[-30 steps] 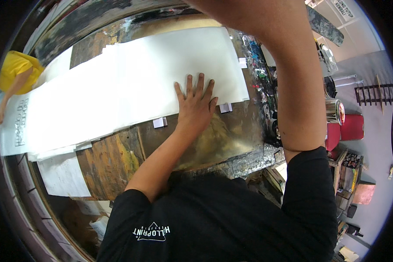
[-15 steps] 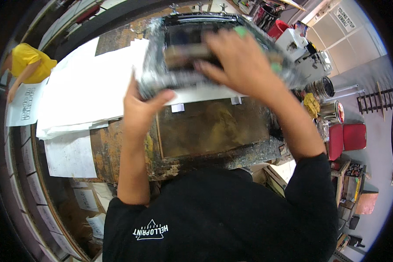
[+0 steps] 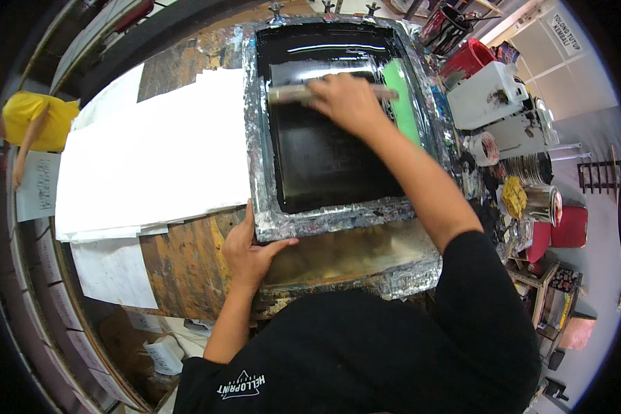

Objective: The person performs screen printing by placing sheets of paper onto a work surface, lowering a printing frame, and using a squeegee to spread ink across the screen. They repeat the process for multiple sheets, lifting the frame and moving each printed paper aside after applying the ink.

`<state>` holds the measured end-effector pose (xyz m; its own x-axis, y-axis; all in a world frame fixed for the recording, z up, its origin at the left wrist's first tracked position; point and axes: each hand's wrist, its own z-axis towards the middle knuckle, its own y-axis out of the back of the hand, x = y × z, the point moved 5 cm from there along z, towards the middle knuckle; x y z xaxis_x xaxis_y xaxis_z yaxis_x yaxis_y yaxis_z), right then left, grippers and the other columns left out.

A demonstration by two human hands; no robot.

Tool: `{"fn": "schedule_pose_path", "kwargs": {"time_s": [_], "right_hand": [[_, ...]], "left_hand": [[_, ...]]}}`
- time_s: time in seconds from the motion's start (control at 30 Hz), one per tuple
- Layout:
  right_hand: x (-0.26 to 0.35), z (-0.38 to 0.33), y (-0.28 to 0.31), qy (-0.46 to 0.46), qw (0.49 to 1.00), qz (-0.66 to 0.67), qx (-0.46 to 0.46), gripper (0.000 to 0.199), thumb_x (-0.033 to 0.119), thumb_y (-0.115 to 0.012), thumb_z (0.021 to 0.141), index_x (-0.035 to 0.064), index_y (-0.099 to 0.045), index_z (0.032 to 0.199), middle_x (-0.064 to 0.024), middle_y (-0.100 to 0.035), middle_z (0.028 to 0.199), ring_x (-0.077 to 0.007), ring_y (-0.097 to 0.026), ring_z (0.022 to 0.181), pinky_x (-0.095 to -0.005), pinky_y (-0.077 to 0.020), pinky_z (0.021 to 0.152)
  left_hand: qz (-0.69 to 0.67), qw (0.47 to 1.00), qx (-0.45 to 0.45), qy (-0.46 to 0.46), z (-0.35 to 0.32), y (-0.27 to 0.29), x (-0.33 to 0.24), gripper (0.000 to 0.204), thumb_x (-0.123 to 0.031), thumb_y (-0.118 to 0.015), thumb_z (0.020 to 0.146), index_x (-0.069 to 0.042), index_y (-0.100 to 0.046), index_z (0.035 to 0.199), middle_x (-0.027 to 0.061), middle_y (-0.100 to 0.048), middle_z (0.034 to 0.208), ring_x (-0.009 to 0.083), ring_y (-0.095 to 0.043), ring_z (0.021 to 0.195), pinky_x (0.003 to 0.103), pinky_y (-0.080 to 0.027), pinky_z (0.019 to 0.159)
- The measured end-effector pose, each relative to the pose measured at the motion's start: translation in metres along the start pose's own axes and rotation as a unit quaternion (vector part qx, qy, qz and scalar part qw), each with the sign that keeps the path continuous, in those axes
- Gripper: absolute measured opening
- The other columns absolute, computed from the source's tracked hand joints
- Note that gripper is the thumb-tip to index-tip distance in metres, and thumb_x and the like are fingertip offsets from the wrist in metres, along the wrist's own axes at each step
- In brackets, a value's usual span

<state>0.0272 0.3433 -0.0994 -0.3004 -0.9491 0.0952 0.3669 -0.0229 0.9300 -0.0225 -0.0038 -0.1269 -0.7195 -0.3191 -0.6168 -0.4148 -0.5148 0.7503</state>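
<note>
A screen printing frame (image 3: 345, 220) lies down over the worktable, its mesh (image 3: 331, 162) covered in wet-looking black ink. At its near left corner is my left hand (image 3: 245, 252), thumb along the near edge and fingers at the left side, holding that corner. My right hand (image 3: 348, 102) is closed round the wooden handle of a squeegee (image 3: 288, 94), which lies crosswise on the far half of the mesh. A strip of green tape (image 3: 403, 103) runs inside the frame's right side. What lies under the frame is hidden.
White paper sheets (image 3: 152, 155) are piled left of the frame. Wing-nut clamps (image 3: 276, 14) line its far edge. A white jug (image 3: 486, 96), a red bucket (image 3: 468, 58) and a can (image 3: 541, 205) stand at the right. A person in yellow (image 3: 41, 121) holds a printed sheet at far left.
The frame has come down from a raised, tilted position, its near edge moving toward me with my left hand on it. My right hand is still on the squeegee.
</note>
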Motion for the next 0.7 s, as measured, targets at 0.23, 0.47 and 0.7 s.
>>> {"fn": "schedule_pose_path", "kwargs": {"time_s": [0.23, 0.47, 0.7], "right_hand": [[-0.082, 0.127, -0.004, 0.032, 0.996, -0.001, 0.086, 0.046, 0.058, -0.061, 0.104, 0.0182, -0.072, 0.125, -0.0115, -0.077, 0.108, -0.0358, -0.075, 0.106, -0.0511, -0.0592, 0.089], [-0.021, 0.035, 0.012, 0.019, 0.999, -0.007, 0.047, 0.04, 0.052, -0.065, 0.102, 0.0139, -0.066, 0.113, -0.012, -0.074, 0.101, -0.0368, -0.074, 0.098, -0.0527, -0.0589, 0.079], [0.106, -0.107, 0.147, 0.004, 0.998, 0.051, 0.042, 0.039, 0.041, -0.072, 0.096, 0.0067, -0.063, 0.112, -0.0139, -0.07, 0.097, -0.0371, -0.071, 0.088, -0.0505, -0.0596, 0.082]], "left_hand": [[-0.1, 0.995, -0.029, 0.008, -0.003, -0.003, 0.003, 0.124, -0.055, -0.099, 0.062, 0.004, -0.05, 0.159, 0.0144, -0.076, 0.093, 0.0317, -0.069, 0.076, 0.041, -0.055, 0.071], [-0.118, 0.993, -0.011, 0.026, -0.005, -0.005, 0.005, 0.106, -0.025, -0.099, 0.072, 0.006, -0.048, 0.16, 0.0206, -0.076, 0.105, 0.0272, -0.073, 0.096, 0.039, -0.058, 0.086], [-0.372, 0.923, -0.082, 0.061, 0.006, 0.012, -0.031, 0.092, -0.015, -0.097, 0.083, 0.011, -0.049, 0.156, 0.0167, -0.072, 0.13, 0.0214, -0.07, 0.114, 0.034, -0.055, 0.102]]}}
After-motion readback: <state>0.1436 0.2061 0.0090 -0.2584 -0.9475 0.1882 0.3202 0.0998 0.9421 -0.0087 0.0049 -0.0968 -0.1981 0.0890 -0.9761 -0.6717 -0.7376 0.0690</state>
